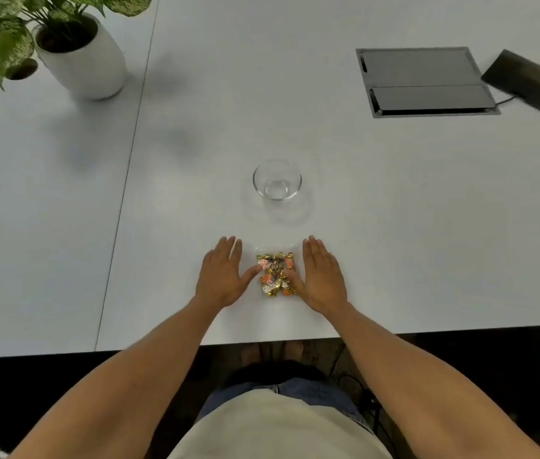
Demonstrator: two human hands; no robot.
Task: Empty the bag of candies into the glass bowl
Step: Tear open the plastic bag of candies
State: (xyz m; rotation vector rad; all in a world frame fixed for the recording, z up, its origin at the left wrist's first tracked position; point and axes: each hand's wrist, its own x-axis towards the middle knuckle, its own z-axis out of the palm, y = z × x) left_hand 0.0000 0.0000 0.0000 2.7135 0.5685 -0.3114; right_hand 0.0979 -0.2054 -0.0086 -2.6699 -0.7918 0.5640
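A clear plastic bag of candies [276, 273] in gold, silver and orange wrappers lies flat on the white table near its front edge. My left hand [223, 273] rests palm down just left of the bag, its thumb touching the bag's side. My right hand [321, 274] lies palm down just right of it, thumb against the bag's lower right. Both hands have fingers stretched out and hold nothing. The glass bowl [277, 179] stands upright with nothing in it, a short way beyond the bag.
A potted plant [79, 51] in a white pot stands at the far left. A metal cable hatch [424, 81] is set into the table at far right, with a dark box [528, 81] and its cable beside it. A table seam [129, 167] runs along the left.
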